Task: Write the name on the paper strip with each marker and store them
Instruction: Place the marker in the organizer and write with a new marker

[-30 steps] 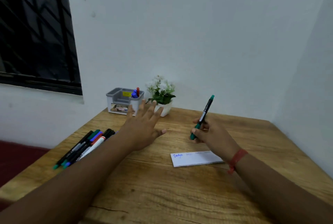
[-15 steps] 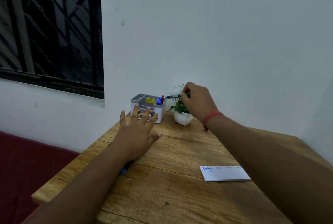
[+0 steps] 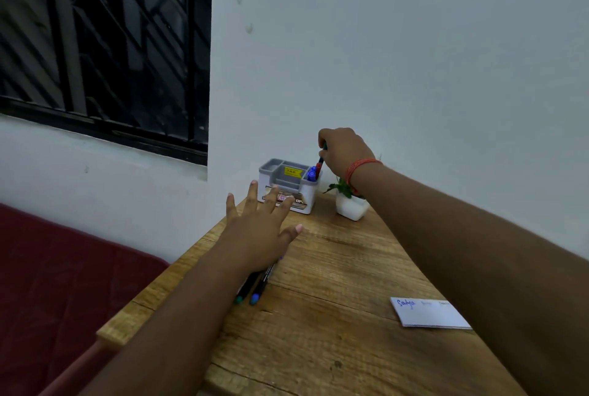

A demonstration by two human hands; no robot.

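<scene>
My right hand point(image 3: 344, 150) grips a green marker point(image 3: 322, 154) and holds it nearly upright, tip down, in the right compartment of the grey-and-white organizer point(image 3: 288, 185) at the table's far end. A blue marker point(image 3: 311, 173) and a red one stand in that compartment. My left hand point(image 3: 258, 229) hovers flat with fingers spread above several loose markers point(image 3: 255, 287), which my forearm partly hides. The white paper strip point(image 3: 427, 312) with a name written in blue lies to the right, partly under my right arm.
A small white pot with a green plant point(image 3: 350, 204) stands right of the organizer, under my right wrist. The wooden table point(image 3: 318, 347) meets the white wall behind; its left edge drops to a dark red surface point(image 3: 63, 284). A barred window is at upper left.
My right hand carried the green marker from above the strip to the organizer and turned it from level to tip-down in the compartment. My left hand stayed spread over the loose markers.
</scene>
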